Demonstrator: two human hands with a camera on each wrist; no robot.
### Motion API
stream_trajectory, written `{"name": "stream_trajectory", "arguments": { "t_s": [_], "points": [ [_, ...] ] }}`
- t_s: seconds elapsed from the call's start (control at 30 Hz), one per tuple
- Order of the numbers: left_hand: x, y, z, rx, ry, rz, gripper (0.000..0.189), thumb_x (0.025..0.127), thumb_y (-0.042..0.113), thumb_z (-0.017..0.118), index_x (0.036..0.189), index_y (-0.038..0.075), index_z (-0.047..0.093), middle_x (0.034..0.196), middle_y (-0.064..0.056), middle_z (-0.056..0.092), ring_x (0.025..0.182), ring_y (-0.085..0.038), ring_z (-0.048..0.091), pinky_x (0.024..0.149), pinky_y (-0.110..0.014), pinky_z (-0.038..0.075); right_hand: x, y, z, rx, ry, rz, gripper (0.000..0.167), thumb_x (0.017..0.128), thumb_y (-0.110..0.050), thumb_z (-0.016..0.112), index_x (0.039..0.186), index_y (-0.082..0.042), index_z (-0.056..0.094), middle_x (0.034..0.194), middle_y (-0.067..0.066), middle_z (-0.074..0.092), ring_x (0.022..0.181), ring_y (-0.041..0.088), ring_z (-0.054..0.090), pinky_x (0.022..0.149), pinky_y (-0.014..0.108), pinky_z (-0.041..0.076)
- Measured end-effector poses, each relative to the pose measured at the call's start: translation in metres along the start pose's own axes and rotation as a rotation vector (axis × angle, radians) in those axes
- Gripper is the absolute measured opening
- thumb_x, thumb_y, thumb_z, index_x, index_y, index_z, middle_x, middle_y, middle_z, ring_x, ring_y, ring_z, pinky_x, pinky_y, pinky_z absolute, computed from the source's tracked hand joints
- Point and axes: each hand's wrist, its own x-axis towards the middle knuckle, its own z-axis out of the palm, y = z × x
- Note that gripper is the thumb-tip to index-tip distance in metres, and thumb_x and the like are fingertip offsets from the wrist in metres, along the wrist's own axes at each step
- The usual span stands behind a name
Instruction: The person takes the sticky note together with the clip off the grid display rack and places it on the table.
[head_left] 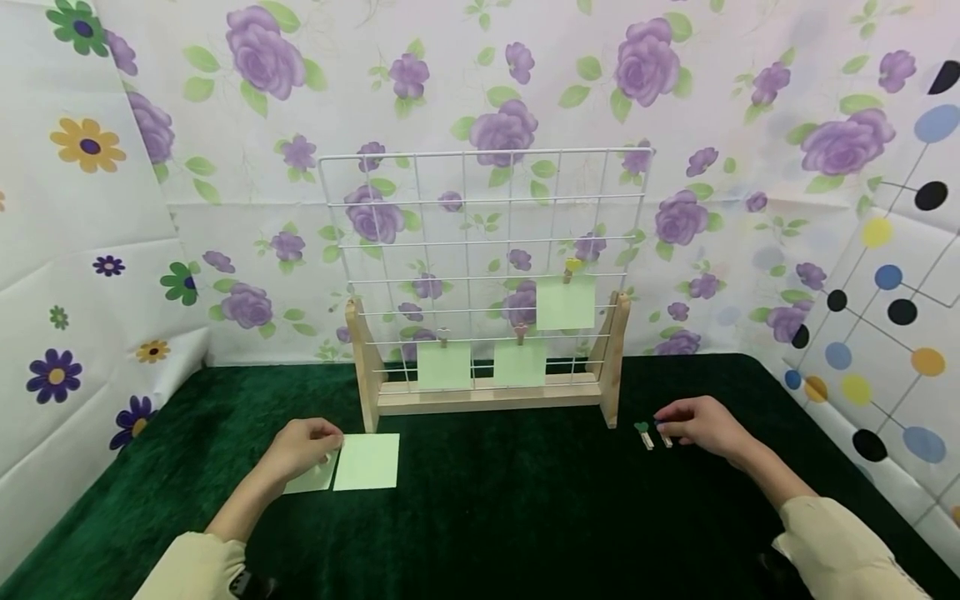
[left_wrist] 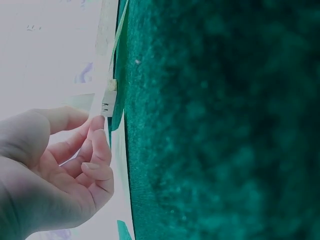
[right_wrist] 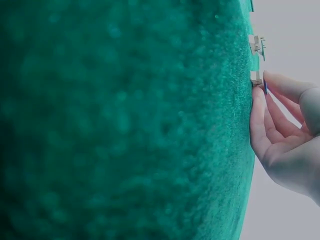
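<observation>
My left hand [head_left: 300, 450] pinches the left edge of a square pale green paper sheet [head_left: 367, 462] between thumb and fingertips. That edge is raised off the cloth in the left wrist view. A second green sheet [head_left: 309, 479] lies under the hand, partly hidden by it. On the right, my right hand [head_left: 697, 423] pinches a small wooden clothespin [right_wrist: 256, 78] with a blue ornament, low over the cloth. Just left of it lies another clothespin [head_left: 645, 435] with a green heart-shaped top.
A white wire grid [head_left: 510, 243] stands upright in a wooden base [head_left: 487, 400] at the back. Clothespins hold three green sheets on it: one upper right [head_left: 565, 304], one lower left [head_left: 444, 367], one lower middle [head_left: 520, 365]. Dark green cloth [head_left: 510, 508] covers the table; patterned sheets surround it.
</observation>
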Motion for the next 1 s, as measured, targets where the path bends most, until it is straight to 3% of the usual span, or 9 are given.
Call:
{"name": "stream_trajectory", "arguments": {
  "t_s": [0.27, 0.5, 0.7, 1.0],
  "points": [
    [0.001, 0.002, 0.000, 0.005, 0.016, -0.015, 0.027, 0.099, 0.018, 0.051, 0.109, -0.004, 0.063, 0.098, -0.012, 0.065, 0.080, -0.022, 0.059, 0.067, -0.038, 0.047, 0.004, 0.000, 0.000, 0.014, 0.007, 0.007, 0.030, 0.092, -0.018, 0.066, 0.114, 0.003, 0.065, 0.114, 0.017, 0.061, 0.085, 0.020, 0.060, 0.071, 0.033, 0.052],
    [-0.002, 0.008, 0.002, -0.009, -0.001, 0.019, 0.028, 0.100, 0.018, 0.051, 0.111, -0.005, 0.062, 0.095, -0.010, 0.066, 0.079, -0.021, 0.059, 0.066, -0.037, 0.047, 0.003, 0.000, -0.002, 0.030, 0.012, 0.004, 0.038, 0.098, -0.020, 0.058, 0.123, 0.008, 0.057, 0.110, 0.017, 0.063, 0.092, 0.024, 0.061, 0.071, 0.034, 0.054],
    [-0.003, 0.010, 0.005, -0.009, -0.032, 0.079, 0.029, 0.100, 0.019, 0.051, 0.114, -0.004, 0.061, 0.093, -0.006, 0.066, 0.078, -0.019, 0.058, 0.063, -0.034, 0.047, 0.002, 0.002, -0.003, 0.005, 0.079, -0.013, 0.039, 0.100, -0.021, 0.055, 0.126, 0.008, 0.056, 0.110, 0.018, 0.063, 0.093, 0.026, 0.061, 0.070, 0.033, 0.054],
    [-0.007, 0.021, 0.007, -0.025, -0.047, 0.111, 0.026, 0.100, 0.016, 0.052, 0.115, -0.002, 0.062, 0.097, -0.008, 0.066, 0.084, -0.021, 0.061, 0.067, -0.036, 0.050, 0.000, -0.011, -0.010, -0.005, 0.175, -0.049, 0.043, 0.102, -0.026, 0.051, 0.130, 0.007, 0.053, 0.122, 0.026, 0.058, 0.104, 0.036, 0.059, 0.077, 0.039, 0.054]
  ]
}}
